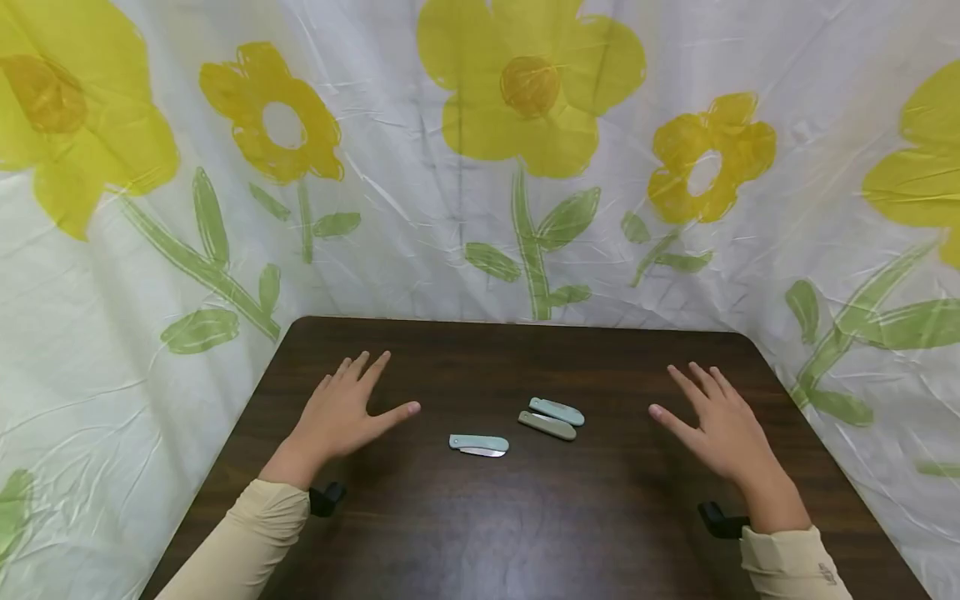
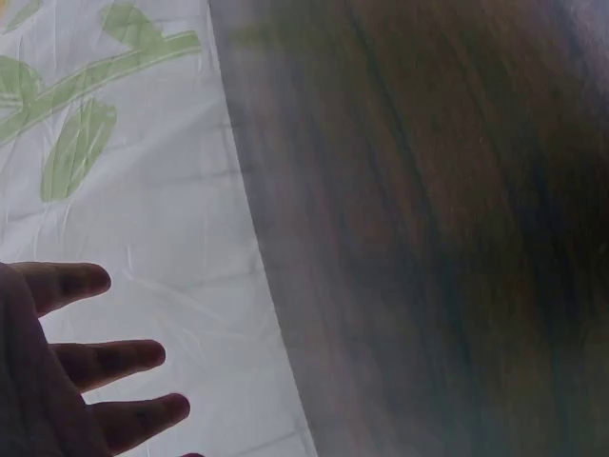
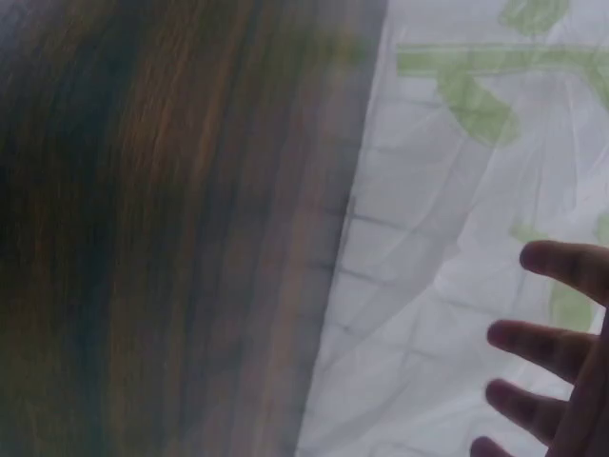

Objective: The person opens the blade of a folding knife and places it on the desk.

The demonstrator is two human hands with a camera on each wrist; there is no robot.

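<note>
Three folding knives lie on the dark wooden table (image 1: 480,517) in the head view. The nearest, a pale blue folding knife (image 1: 478,442), lies left of centre with its blade showing along the lower side of the handle. Right of it, an olive-green folding knife (image 1: 547,426) lies side by side with a second light blue folding knife (image 1: 557,411). My left hand (image 1: 341,421) is left of the knives, fingers spread and holding nothing. On the far right my right hand (image 1: 716,425) also has its fingers spread, with nothing in it. Neither hand touches a knife.
A white curtain (image 1: 390,250) with yellow flowers hangs behind the table and along both sides. Black wrist mounts sit at the left cuff (image 1: 281,508) and the right cuff (image 1: 780,550). The table's far edge runs straight, with rounded corners.
</note>
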